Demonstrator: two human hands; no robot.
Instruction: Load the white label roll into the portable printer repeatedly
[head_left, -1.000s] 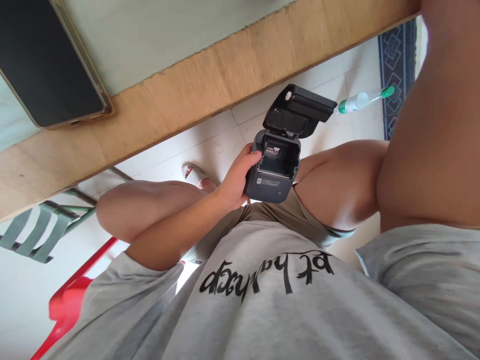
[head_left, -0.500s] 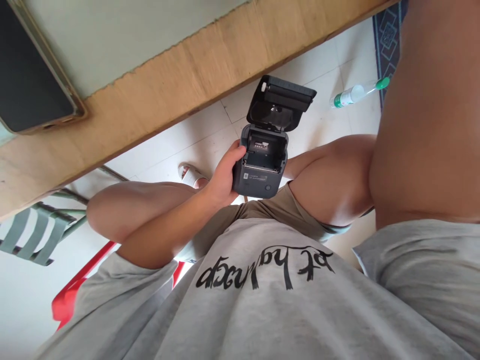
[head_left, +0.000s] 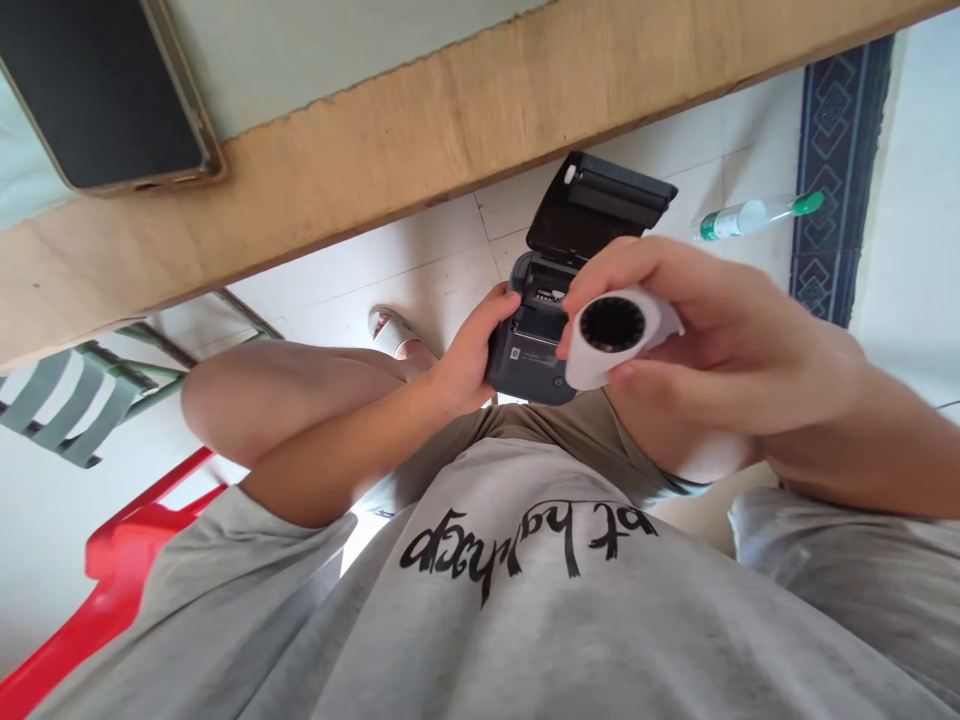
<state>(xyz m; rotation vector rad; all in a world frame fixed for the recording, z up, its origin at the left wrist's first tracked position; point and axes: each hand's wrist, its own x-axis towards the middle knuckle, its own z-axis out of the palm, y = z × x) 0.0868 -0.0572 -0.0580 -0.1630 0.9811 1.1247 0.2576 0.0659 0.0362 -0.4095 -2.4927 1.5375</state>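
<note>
My left hand (head_left: 474, 350) grips a dark grey portable label printer (head_left: 529, 365) by its left side, thumb on the upper rim. The printer's lid (head_left: 592, 210) stands raised, and part of the inner compartment shows a small printed sticker. Between the fingers and thumb of my right hand (head_left: 757, 335) is a white paper roll (head_left: 589, 365), its round dark core facing up toward me. The roll is in front of the printer's right side and hides part of the compartment. Whether the roll touches the printer I cannot tell.
A wooden table edge (head_left: 390, 130) runs above the printer, with a phone (head_left: 105, 90) on the table at upper left. On the tiled floor lies a plastic bottle (head_left: 750, 216) with a green cap. A red chair (head_left: 127, 550) and a green-strapped folding seat (head_left: 82, 400) are at left.
My right hand has come into view from the right with the white roll, over the printer. The left hand still holds the printer with its lid raised. The whole view has shifted slightly.
</note>
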